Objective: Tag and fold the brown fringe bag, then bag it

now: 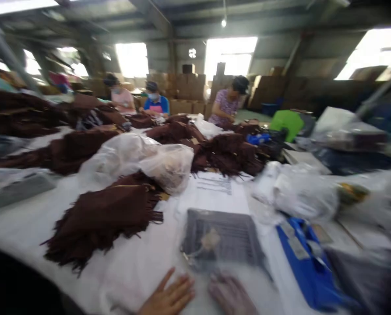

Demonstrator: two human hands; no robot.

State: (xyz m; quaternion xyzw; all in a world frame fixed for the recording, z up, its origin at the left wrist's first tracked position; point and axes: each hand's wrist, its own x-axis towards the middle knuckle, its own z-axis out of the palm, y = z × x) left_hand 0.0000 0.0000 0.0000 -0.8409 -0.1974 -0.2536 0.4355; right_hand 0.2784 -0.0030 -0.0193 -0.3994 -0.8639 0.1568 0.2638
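Note:
A dark grey flat pouch [237, 238] lies in a clear plastic bag [195, 278] on the white-covered table, with a pale, blurred tag on it. My left hand [170, 294] rests flat by the bag's lower left, thumb out and fingers extended, holding nothing that I can see. My right hand [231, 294] lies at the near side of the pouch with its fingers stretched out. It looks whitish and hazy; whether the plastic covers it, I cannot tell. Left of the bag is a stack of dark brown fringed fabric pieces [103, 212].
Filled clear plastic bags [169, 164] and brown fabric heaps [228, 151] lie beyond a printed sheet [215, 186]. At right are a blue bag [308, 267] and crumpled plastic [303, 192]. Several people work across the table, including one in a purple top [223, 105].

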